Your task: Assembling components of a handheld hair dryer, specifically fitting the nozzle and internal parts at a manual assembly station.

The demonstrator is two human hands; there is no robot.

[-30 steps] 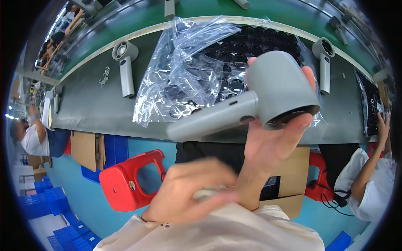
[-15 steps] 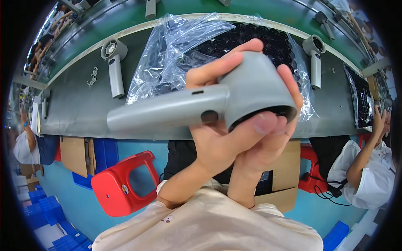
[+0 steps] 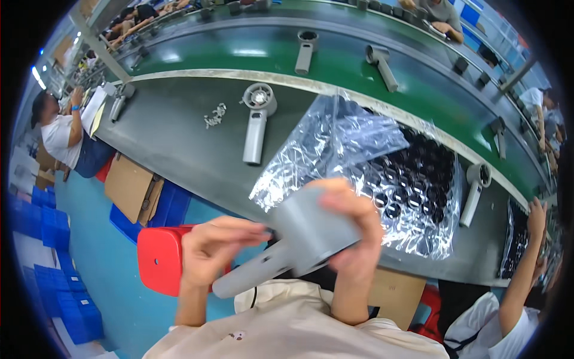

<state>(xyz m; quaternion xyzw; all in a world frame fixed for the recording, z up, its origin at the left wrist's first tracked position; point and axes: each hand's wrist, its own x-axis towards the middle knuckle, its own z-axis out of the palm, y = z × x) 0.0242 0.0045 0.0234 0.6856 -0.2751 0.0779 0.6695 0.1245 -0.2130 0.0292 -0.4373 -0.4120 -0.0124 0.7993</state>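
A grey handheld fan housing (image 3: 317, 230), with a round head and a tapered handle, is tilted in front of my body. My right hand (image 3: 362, 224) is wrapped round its head from the right, slightly blurred. To the left of the head is my left hand (image 3: 215, 242), its fingers stretched toward the housing, not round it. Motion blur hides whether its fingertips touch the housing. Beyond my hands, a clear plastic bag (image 3: 299, 164) lies on the grey table (image 3: 185, 143), with many glossy black round caps (image 3: 412, 179) in and beside it.
A fan with a visible impeller (image 3: 256, 128) lies left of the bag, near small white parts (image 3: 215, 115). Another fan (image 3: 475, 194) lies right. A green conveyor (image 3: 251, 52) carries more fans. Red stool (image 3: 160, 260) at left; co-workers sit on both sides.
My left hand has come off the housing and moved left. The housing has dropped lower and nearer my body, handle now slanting down-left. The view has shifted, showing more conveyor.
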